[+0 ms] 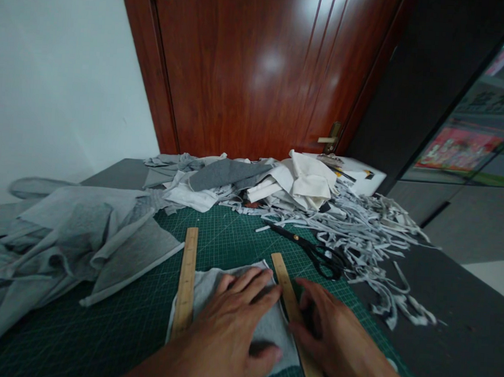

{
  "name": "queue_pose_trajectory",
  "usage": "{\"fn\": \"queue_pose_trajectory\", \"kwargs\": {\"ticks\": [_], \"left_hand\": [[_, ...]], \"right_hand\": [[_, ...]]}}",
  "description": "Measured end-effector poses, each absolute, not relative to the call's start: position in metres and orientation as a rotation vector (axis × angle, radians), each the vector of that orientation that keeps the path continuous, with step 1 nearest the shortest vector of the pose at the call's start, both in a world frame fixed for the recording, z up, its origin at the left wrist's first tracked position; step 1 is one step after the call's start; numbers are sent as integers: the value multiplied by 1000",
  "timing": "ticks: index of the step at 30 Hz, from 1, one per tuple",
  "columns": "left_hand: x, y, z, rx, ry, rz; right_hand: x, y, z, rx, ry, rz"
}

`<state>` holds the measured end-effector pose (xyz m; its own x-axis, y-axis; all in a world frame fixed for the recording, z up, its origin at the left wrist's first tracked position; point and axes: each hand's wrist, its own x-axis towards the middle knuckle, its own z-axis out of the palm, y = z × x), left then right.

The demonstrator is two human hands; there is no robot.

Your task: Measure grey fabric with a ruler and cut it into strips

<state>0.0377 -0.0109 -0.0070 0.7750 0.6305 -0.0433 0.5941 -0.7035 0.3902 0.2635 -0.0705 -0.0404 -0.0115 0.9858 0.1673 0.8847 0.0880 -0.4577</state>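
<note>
A small grey fabric piece [205, 285] lies on the green cutting mat [119, 328]. My left hand [230, 324] presses flat on it, fingers spread toward the right edge. One wooden ruler [185, 278] lies along the fabric's left side. A second wooden ruler [286, 290] lies along its right side. My right hand [324, 329] rests on the mat just right of that ruler, fingertips touching its edge. Neither hand grips anything.
Black scissors [316, 250] lie on the mat beyond my right hand. A heap of grey fabric strips [369, 230] spreads to the right. Folded white and grey cloth [295, 182] is piled at the back, large grey fabric [70, 228] at left, a wooden door [259, 69] behind.
</note>
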Motion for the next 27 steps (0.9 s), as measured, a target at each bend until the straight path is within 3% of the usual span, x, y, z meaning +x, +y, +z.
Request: {"fn": "queue_pose_trajectory", "kwargs": {"ticks": [12, 20, 27], "left_hand": [[39, -7, -11, 2582, 952, 171], [43, -8, -6, 2565, 1009, 149], [40, -7, -7, 2593, 971, 113]], "right_hand": [[261, -64, -14, -2194, -1994, 421], [268, -57, -4, -2029, -1906, 703], [269, -57, -5, -1967, -1947, 625]]}}
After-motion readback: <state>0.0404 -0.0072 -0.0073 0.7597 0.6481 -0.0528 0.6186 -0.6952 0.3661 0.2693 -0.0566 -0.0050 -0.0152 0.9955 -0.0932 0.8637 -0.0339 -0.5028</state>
